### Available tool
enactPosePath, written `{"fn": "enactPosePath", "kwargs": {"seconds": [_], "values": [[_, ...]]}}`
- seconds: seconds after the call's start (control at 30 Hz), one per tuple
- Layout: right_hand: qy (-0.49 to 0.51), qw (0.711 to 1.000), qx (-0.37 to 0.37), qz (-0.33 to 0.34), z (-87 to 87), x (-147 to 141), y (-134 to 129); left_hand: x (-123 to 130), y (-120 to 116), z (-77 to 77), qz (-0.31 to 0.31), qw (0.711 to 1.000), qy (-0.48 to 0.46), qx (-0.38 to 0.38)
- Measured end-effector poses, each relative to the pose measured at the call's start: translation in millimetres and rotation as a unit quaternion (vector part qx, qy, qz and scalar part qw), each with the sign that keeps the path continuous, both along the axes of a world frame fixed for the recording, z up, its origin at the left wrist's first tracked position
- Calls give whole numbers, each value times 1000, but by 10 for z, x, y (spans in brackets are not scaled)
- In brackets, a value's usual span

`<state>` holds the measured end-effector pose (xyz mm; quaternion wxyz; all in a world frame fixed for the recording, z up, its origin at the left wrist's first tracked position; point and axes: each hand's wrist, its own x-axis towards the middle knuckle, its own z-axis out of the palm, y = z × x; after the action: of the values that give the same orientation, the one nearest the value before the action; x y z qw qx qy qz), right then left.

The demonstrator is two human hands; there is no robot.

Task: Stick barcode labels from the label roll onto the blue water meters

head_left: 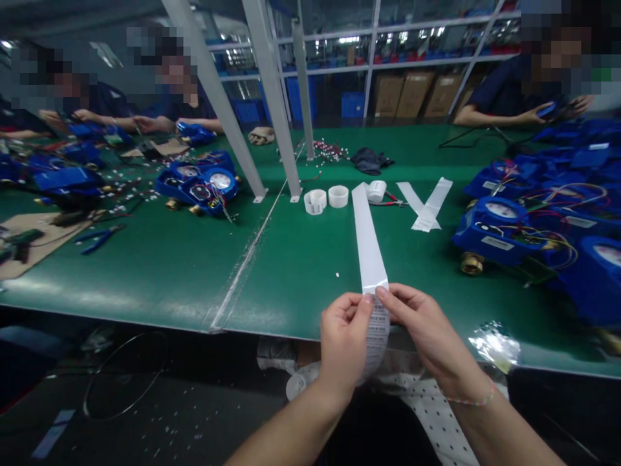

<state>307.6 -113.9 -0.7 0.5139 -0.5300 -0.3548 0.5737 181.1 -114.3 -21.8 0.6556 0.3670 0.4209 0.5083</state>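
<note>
A long label strip (pixel 369 249) runs from the green table toward me, its far part plain white and its near part printed with barcodes. My left hand (pixel 345 336) pinches the strip's left edge between thumb and fingers. On the opposite edge, my right hand (pixel 421 323) pinches it at the same height; a beaded bracelet circles that wrist. Below the fingers the printed part hangs in a curve past the table's front edge. A roll of labels (pixel 376 191) lies by the strip's far end, close to red-handled pliers (pixel 392 202).
Two more label rolls (pixel 315 202) (pixel 338 196) stand left of the strip. Crossed label strips (pixel 427 210) lie to the right. Blue meters (pixel 499 226) crowd the right side, with another blue meter (pixel 198 184) at left. Metal posts (pixel 274 97) rise mid-table. Co-workers sit across.
</note>
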Motion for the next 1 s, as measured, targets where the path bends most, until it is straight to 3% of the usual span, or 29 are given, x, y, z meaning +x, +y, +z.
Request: {"fn": "enactPosePath", "kwargs": {"seconds": [0.2,0.4,0.5,0.6,0.73,0.87,1.0], "values": [[-45,999,-2,-26,-17,24,-21,7,-17,20,-11,1000,2,-9],[-27,1000,1,12,13,72,-28,12,16,45,-16,1000,2,-21],[-68,997,26,14,24,146,-60,-8,41,59,-49,998,3,-25],[-25,999,9,48,82,219,-19,-9,40,55,-73,996,41,-18],[71,995,-41,61,245,290,398,56,-30,50,-105,985,135,24],[75,997,-3,28,343,378,1085,72,-89,94,-161,950,249,91],[64,997,53,13,284,423,1480,-69,179,150,-170,950,243,102]]}}
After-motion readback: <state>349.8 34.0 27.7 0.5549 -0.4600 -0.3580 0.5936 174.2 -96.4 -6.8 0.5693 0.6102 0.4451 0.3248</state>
